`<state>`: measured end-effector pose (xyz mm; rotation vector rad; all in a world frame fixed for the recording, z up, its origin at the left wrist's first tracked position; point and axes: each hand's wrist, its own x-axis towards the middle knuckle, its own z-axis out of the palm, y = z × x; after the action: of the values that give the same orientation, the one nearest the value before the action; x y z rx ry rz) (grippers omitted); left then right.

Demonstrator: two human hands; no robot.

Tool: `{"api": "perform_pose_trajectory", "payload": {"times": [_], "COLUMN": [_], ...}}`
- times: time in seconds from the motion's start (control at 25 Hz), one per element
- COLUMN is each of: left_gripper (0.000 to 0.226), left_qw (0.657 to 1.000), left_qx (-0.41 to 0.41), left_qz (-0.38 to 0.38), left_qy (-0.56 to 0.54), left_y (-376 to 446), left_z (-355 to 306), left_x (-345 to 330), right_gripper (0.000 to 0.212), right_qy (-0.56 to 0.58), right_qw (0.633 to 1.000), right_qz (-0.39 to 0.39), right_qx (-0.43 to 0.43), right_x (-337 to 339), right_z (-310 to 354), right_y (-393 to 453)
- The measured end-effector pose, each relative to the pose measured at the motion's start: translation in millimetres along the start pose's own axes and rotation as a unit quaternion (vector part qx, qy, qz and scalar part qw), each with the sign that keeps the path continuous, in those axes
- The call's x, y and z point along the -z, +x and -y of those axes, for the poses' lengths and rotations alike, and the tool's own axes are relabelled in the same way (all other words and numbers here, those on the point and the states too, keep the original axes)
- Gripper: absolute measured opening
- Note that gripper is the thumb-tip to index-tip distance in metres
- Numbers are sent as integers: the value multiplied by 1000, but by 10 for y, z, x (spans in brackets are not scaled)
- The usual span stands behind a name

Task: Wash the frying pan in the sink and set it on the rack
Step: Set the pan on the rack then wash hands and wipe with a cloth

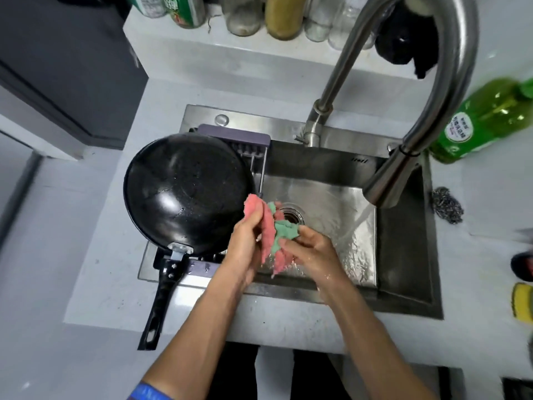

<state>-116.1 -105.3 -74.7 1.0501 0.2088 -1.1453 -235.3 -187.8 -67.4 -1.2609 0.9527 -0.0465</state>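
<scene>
The pan [187,192] is sitting bottom-up on the rack [234,137] at the sink's [403,226] nine o'clock side, its handle [161,295] pointing to seven o'clock over the counter [95,255]. Both hands are working at the basin's centre: the left hand [245,241] is gripping the pink end of a cloth [274,235] and the right hand [314,252] is clutching its green end, wringing or rinsing it, I judge. Water is running from the tap [403,134] at three o'clock of the hands. The pan is looking wet and glossy, so it is likely slippery, stiff and fairly heavy; the handle is offering the surest hold. A green bottle [484,119] is lying at two o'clock, a steel scourer [447,204] at three, a yellow sponge [523,303] at four. The spout arching over the basin is the main obstacle to lifting anything.
</scene>
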Motion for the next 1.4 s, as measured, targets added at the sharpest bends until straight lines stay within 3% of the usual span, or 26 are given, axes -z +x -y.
{"api": "perform_pose_trajectory", "payload": {"times": [0.08, 0.2, 0.28, 0.36, 0.4, 0.56, 0.68, 0.76, 0.84, 0.96, 1.04, 1.12, 1.2, 1.28, 1.4], "left_gripper": [54, 72, 59, 34, 32, 60, 71, 57, 33, 12, 16, 7, 7, 14, 15], "left_qw": [999, 996, 995, 993, 987, 941, 846, 815, 840, 914, 942, 952, 959, 963, 960], "left_qx": [29, 44, 46, 20, 0, -56, -113, -156, -143, -68, -16, 15, 36, 55, 41], "left_qz": [29, 57, 81, 72, 62, 104, 218, 292, 312, 248, 196, 179, 189, 197, 203], "left_qy": [-17, -53, -20, 91, 151, 316, 474, 475, 420, 314, 270, 246, 210, 177, 191], "left_y": [-19, -111, -216, -301, -348, -556, -685, -760, -846, -893, -916, -938, -971, -1020, -1080], "left_z": [-63, -128, -115, -27, 12, 187, 417, 716, 1035, 1404, 1617, 1794, 1900, 1946, 1973], "left_x": [-8, 90, 156, 185, 173, 38, -340, -688, -970, -1207, -1336, -1433, -1479, -1463, -1403], "right_gripper": [9, 14, 24, 32, 33, 25, 16, 17, 13, 18, 36, 57, 55, 40, 20], "right_qy": [-4, 100, 124, 115, 121, 147, 69, 4, -34, 59, 197, 302, 412, 488, 453], "right_qw": [999, 986, 973, 965, 960, 961, 982, 984, 979, 959, 939, 926, 894, 856, 865], "right_qz": [-37, -134, -189, -219, -224, -172, -67, -25, -36, -199, -280, -187, -138, -168, -211], "right_qx": [11, 9, 39, 91, 112, 159, 163, 175, 197, 194, 22, -125, -106, -26, 45], "right_x": [-6, 39, 128, 230, 276, 659, 949, 1151, 1431, 1897, 2022, 1859, 1679, 1653, 1844], "right_z": [13, 12, 20, 21, 27, 26, 40, 58, 71, -213, -705, -1266, -1544, -1641, -1631], "right_y": [-66, -204, -318, -425, -478, -758, -1008, -1187, -1369, -1500, -1493, -1556, -1605, -1605, -1592]}}
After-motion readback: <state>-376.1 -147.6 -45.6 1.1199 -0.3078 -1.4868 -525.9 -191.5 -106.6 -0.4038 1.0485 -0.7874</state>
